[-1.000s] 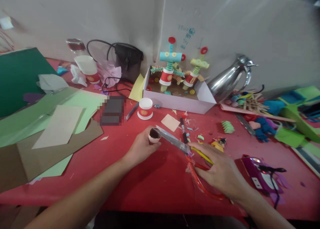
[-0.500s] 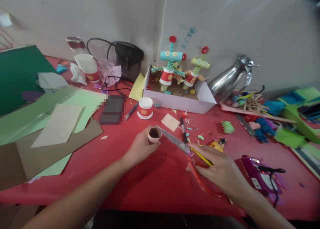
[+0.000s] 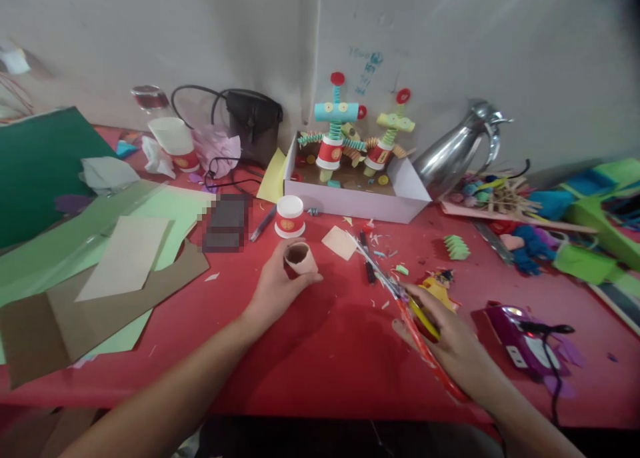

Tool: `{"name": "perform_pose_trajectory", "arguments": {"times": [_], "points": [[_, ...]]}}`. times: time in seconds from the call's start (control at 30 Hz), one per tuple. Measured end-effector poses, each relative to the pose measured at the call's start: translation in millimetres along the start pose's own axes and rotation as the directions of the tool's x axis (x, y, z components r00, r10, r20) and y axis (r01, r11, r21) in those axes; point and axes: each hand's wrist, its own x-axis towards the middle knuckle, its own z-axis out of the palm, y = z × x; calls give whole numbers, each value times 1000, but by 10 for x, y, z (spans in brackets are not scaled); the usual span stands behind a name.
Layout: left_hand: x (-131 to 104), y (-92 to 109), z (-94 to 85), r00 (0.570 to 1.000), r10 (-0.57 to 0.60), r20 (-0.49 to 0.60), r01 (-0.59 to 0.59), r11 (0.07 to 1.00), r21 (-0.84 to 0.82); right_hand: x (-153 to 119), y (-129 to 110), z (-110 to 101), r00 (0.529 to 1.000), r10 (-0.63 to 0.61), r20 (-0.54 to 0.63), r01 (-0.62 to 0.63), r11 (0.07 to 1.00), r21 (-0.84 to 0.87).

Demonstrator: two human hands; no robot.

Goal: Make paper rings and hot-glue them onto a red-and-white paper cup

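Observation:
My left hand (image 3: 277, 281) is wrapped round a short cardboard tube (image 3: 303, 261) with a pale outside and a brown inside, its open end facing up toward me. In my right hand (image 3: 443, 325) is a pair of scissors (image 3: 395, 290) with red and yellow handles, the blades close together and pointing up and left, apart from the tube. A square of cream paper (image 3: 340, 243) and a black pen (image 3: 367, 258) lie just beyond the blades. Behind the tube an upside-down red and white paper cup (image 3: 290, 217) stands on the red table (image 3: 320, 351).
A white box (image 3: 350, 201) at the back holds two paper-cup robot figures. A steel jug (image 3: 457, 148) leans beside it. Card sheets (image 3: 125, 258) cover the left side. A purple device with a black cable (image 3: 520, 341) and craft scraps lie at right.
The scissors have moved right and toward me, away from the tube, and their blades have come together. My left hand has shifted slightly left and tilted the tube.

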Motion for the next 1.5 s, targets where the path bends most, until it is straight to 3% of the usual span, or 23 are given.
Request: {"name": "perform_pose_trajectory", "arguments": {"times": [0.07, 0.23, 0.4, 0.47, 0.63, 0.83, 1.5], "points": [[13, -8, 3, 999, -19, -26, 20, 999, 25, -38, 30, 39, 999, 34, -4, -33, 999, 38], [5, -92, -8, 995, -2, 96, 1, 1000, 9, -104, 33, 103, 998, 52, 31, -55, 993, 107], [-21, -98, 33, 997, -29, -68, 33, 998, 57, -180, -36, 147, 997, 29, 65, -38, 990, 132], [-36, -65, 43, 997, -8, -81, 14, 997, 75, -212, -83, 172, 998, 7, 69, -14, 995, 103], [-73, -59, 40, 999, 38, 29, -40, 997, 71, -253, -254, 258, 996, -68, 64, 77, 985, -154], [-101, -117, 79, 997, 75, -19, -74, 995, 62, -170, -414, 363, 988, -147, 54, 156, 922, -354], [-108, -56, 95, 999, 25, -36, -22, 997, 77, -44, -372, 308, 972, -233, 37, 230, 903, -363]]}}
